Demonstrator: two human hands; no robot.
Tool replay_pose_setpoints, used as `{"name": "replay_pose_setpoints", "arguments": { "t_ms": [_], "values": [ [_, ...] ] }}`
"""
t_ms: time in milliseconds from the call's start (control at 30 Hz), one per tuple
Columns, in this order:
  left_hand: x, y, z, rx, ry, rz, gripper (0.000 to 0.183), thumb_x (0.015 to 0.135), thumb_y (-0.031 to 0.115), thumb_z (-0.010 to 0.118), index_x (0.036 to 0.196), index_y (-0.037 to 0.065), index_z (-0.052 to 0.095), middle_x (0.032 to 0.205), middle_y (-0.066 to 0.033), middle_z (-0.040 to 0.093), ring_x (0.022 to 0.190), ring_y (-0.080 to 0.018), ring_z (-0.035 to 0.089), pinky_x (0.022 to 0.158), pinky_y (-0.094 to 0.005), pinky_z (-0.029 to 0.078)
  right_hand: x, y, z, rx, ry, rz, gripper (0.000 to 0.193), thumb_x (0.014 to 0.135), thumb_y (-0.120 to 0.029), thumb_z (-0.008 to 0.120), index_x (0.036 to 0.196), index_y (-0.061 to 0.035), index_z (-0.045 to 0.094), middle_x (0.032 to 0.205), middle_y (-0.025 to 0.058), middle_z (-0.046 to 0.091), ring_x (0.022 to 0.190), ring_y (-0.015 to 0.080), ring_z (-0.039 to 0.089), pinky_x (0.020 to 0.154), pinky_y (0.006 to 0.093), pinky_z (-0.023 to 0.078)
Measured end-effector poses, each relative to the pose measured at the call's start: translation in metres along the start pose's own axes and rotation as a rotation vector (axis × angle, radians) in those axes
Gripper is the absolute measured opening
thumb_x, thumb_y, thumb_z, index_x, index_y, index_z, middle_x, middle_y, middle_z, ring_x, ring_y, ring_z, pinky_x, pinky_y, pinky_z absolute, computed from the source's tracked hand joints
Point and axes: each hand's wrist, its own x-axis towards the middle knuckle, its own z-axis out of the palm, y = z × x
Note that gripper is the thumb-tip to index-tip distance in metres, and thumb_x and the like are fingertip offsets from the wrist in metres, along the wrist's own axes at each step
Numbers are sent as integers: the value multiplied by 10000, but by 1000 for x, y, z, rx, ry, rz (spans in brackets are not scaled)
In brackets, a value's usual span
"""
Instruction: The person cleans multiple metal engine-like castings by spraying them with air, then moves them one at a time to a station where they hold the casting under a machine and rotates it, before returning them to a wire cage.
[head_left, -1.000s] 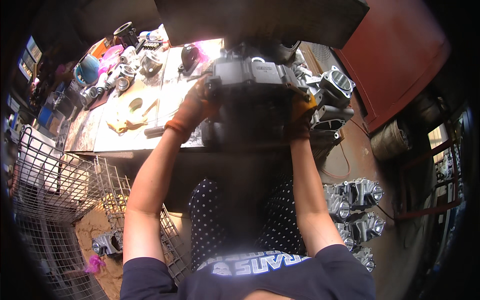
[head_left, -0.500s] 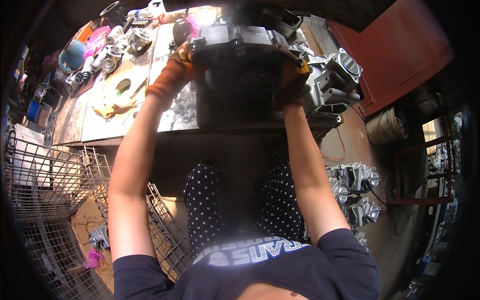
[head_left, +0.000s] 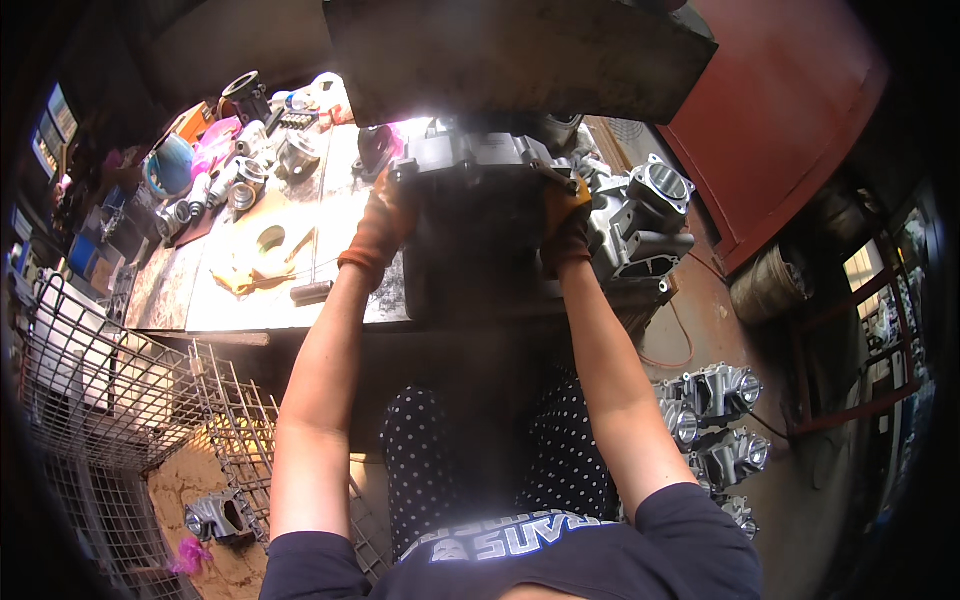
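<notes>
A wide grey metal casting (head_left: 478,152) with bolt lugs along its edge is held at the far side of the bench, under a dark overhead panel. My left hand (head_left: 388,220), in an orange work glove, is closed round its left end. At the right end my right hand (head_left: 567,215), gloved in orange and yellow, grips it too. Fingertips are partly hidden behind the casting, and deep shadow lies between my forearms. Just right of my right hand stands a silver cast housing (head_left: 645,220) with a round opening. A short dark cylindrical handle (head_left: 312,292) lies left of my left wrist.
Several metal parts (head_left: 240,185), a blue tub (head_left: 170,165) and a yellow ring-shaped piece (head_left: 268,250) are on the bench's left. The dark panel (head_left: 520,65) hangs above. A wire cage (head_left: 100,380) stands lower left; several castings (head_left: 715,420) sit on the floor at right.
The whole view has shifted, so bench and arms appear lower. The casting looks slightly smaller and farther off, still between both hands. The small handle left of my wrist is now uncovered.
</notes>
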Motion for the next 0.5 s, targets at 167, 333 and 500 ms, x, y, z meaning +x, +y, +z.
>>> {"name": "replay_pose_setpoints", "arguments": {
  "t_ms": [167,333,500],
  "values": [
    [-4,3,-4,310,156,212,318,867,153,490,1158,24,492,1136,-130,545,1075,-270,512,940,-354,395,-8,11,9,-772,212,-129,231,920,-203,396,970,-37,548,875,38,570,812,156,540,749,280,449],
    [-12,0,-2,144,143,-17,442,835,180,530,1219,-18,435,1231,-192,463,1151,-298,448,1001,-356,345,-11,5,20,-1483,254,-155,215,921,-178,387,1019,-52,531,920,33,564,853,158,534,769,270,436],
    [1,-11,12,347,59,114,375,822,171,484,1157,2,483,1177,-169,494,1105,-270,458,1004,-382,290,-1,-23,3,-2441,-49,-271,218,921,-152,378,1068,-66,514,965,29,557,894,161,528,789,261,422]
  ]
}}
